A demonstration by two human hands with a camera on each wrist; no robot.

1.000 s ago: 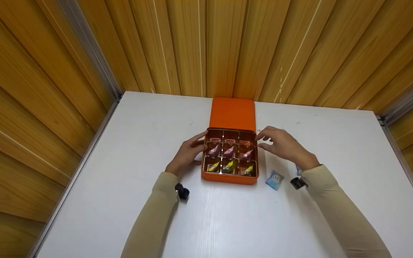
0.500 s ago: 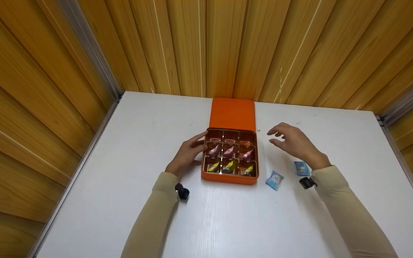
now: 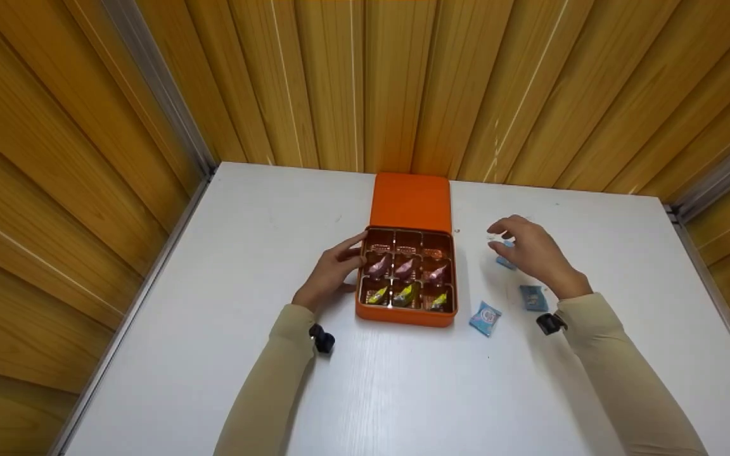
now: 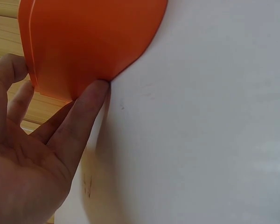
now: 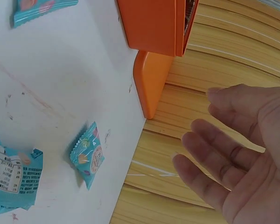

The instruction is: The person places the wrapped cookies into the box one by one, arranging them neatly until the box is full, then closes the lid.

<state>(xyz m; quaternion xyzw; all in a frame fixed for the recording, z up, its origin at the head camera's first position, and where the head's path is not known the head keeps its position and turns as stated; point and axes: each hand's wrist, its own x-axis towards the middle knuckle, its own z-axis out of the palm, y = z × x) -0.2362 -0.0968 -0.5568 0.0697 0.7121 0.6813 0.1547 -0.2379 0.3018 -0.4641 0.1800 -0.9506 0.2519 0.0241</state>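
Observation:
An orange tin box [image 3: 405,318] with a compartmented brown insert stands mid-table. Pink-wrapped candies [image 3: 405,267] fill its middle row and yellow-green ones [image 3: 405,294] its front row; the back row holds none. My left hand [image 3: 334,271] touches the box's left side with mostly straight fingers, as the left wrist view also shows. To the right of the box, my right hand [image 3: 535,254] hovers with relaxed fingers above a blue candy packet [image 5: 88,155], which it partly covers in the head view. Two more blue packets, one near the box [image 3: 485,318] and one by the right wrist [image 3: 533,297], lie on the table.
Behind the box lies its orange lid [image 3: 410,199], close to the back wall. Wood-patterned panels [image 3: 397,82] enclose the white table [image 3: 365,399] at the back and sides, with grey metal posts at the corners.
My right hand has moved right, away from the box's right edge, to above a blue packet. More of the packet by the wrist shows. The left hand and box stay put.

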